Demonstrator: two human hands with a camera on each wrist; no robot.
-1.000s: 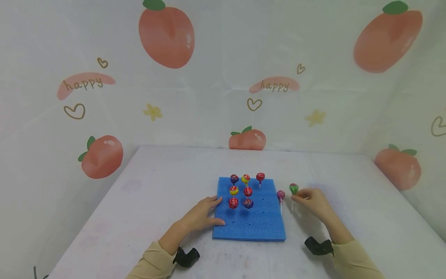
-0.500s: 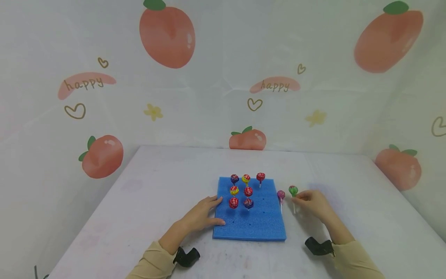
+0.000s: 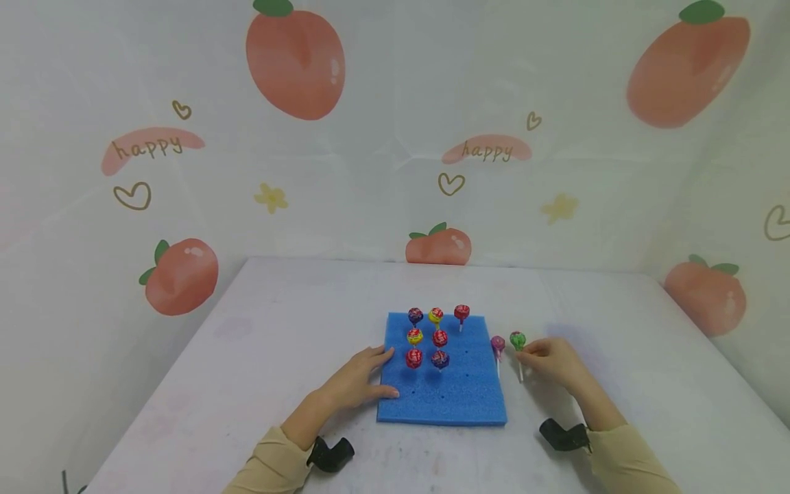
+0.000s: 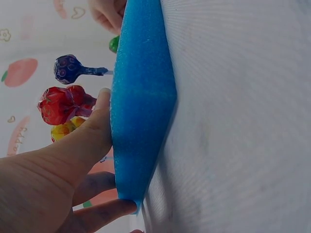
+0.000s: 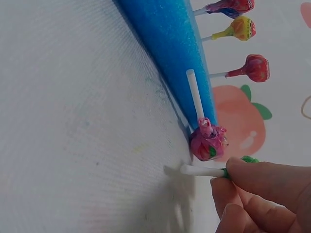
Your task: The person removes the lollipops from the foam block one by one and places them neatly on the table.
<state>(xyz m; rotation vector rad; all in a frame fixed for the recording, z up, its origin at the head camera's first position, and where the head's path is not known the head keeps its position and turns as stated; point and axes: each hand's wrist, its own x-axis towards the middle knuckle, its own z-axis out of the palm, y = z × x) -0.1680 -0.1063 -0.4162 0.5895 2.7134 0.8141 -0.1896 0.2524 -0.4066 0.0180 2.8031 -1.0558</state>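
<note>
In the head view my right hand [image 3: 557, 360] pinches a green lollipop [image 3: 518, 339] right of the board, its head up and its white stick pointing down. The right wrist view shows thumb and fingertips gripping it just under the wrapped head, which they mostly hide. A pink lollipop [image 5: 208, 143] lies at the right edge of the blue foam board [image 3: 469, 405]. My left hand [image 3: 350, 379] rests on the board's left edge with thumb and fingers spread. Several lollipops stand upright in the board, among them a red one [image 3: 461, 312] and a dark blue one [image 4: 68, 69].
Small holes dot the board's front and right parts. The white-covered table [image 3: 296, 295] extends around the board. Behind it hangs a curtain [image 3: 370, 178] printed with peaches and hearts. A black wrist device [image 3: 331, 455] sits at each cuff.
The green lollipop in my right hand has shifted slightly left and down, its stick now slanting more. My left hand and the board have stayed put.
</note>
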